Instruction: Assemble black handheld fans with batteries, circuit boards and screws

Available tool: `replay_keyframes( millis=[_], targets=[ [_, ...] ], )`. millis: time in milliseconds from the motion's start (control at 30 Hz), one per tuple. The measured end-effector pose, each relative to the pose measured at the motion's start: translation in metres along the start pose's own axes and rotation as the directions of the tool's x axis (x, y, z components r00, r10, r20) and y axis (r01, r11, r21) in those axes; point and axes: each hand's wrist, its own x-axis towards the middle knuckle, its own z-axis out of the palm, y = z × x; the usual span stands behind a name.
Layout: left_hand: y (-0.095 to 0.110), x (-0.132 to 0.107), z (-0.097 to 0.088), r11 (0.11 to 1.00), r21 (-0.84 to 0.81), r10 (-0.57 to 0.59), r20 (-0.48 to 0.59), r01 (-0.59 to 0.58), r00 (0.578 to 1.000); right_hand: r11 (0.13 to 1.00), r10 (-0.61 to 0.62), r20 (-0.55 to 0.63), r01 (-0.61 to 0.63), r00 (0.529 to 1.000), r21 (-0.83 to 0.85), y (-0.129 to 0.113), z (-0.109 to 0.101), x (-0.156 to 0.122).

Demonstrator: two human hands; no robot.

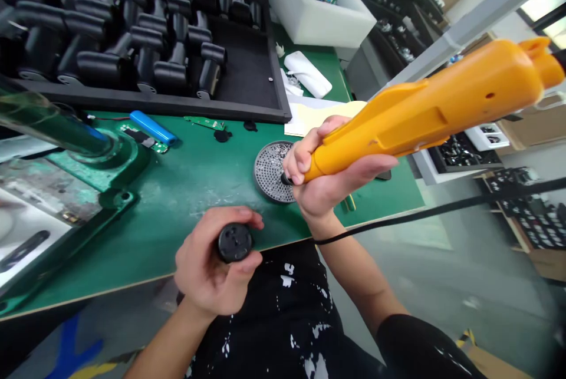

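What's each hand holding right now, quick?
Left hand: closed, holding a black round plastic part.
Right hand: closed, holding an orange handheld tool.

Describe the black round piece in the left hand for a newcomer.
At the front edge of the green workbench is the left hand. It grips a short black cylinder with small holes in its round end, unlike the orange housing in the right hand.
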Motion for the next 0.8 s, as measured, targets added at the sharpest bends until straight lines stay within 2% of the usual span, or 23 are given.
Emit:
replay_keyframes(
  millis=[67,133,367,467,533,600,667,800],
  targets=[
    [0.001,-0.001,-0.001,0.998,-0.019,0.063,0.001,-0.063,0.998,0.999,-0.026,0.006,0.026,1.0,0.042,0.0,0.002,0.0],
    [0.001,0.0,-0.002,0.998,-0.026,0.054,0.024,-0.053,0.998,0.996,-0.058,0.021,0.056,0.998,0.062,0.0,0.003,0.0],
    [0.001,0.001,0.0,1.0,-0.021,0.023,0.001,-0.022,1.0,0.99,-0.131,0.107,0.125,0.986,0.063,0.003,0.002,-0.002],
    [0.003,0.002,0.001,0.999,-0.04,-0.006,-0.005,0.006,1.0,0.991,-0.127,0.087,0.131,0.988,-0.041,0.007,0.002,-0.005],
    [0.003,0.003,0.001,0.999,-0.046,-0.012,-0.004,0.011,1.0,0.982,-0.072,0.09,0.087,0.993,-0.17,0.011,0.0,-0.008],
    [0.004,0.003,0.001,0.999,-0.048,-0.021,0.003,0.021,1.0,0.973,-0.006,0.127,0.035,0.992,-0.228,0.014,-0.002,-0.011],
    [0.004,0.003,0.001,0.998,-0.047,-0.037,0.011,0.038,0.999,0.985,0.009,0.164,0.019,0.986,-0.17,0.016,-0.003,-0.012],
    [0.003,0.001,0.001,0.997,-0.054,-0.045,0.018,0.046,0.999,0.998,-0.069,0.158,0.07,0.985,-0.002,0.016,0.002,-0.01]
  ],
)
